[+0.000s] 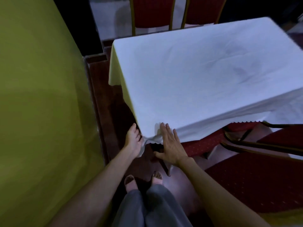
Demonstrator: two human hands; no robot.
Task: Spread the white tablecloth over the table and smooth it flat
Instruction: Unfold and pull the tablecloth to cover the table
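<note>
From the head camera we see the white tablecloth (196, 76) draped over the tabletop, covering its whole upper face and hanging down over the near and left edges; a few shallow creases show toward the right. No container stands on it. At the near corner the cloth bunches: our left hand (133, 141) closes around the hanging corner, pinching the gathered fabric, while our right hand (170, 145) lies flat with fingers spread and pressed against the overhang just beside it. The scalloped hem (246, 122) runs along the near edge, above a red chair seat (201, 145) tucked under the table. Another red chair (255, 174) stands close at right, and two red chair backs (152, 12) rise beyond the far edge. A yellow-green wall (36, 95) closes off the left, leaving a narrow strip of dark red floor (105, 104) between it and the table, where our sandalled feet (144, 179) stand.
</note>
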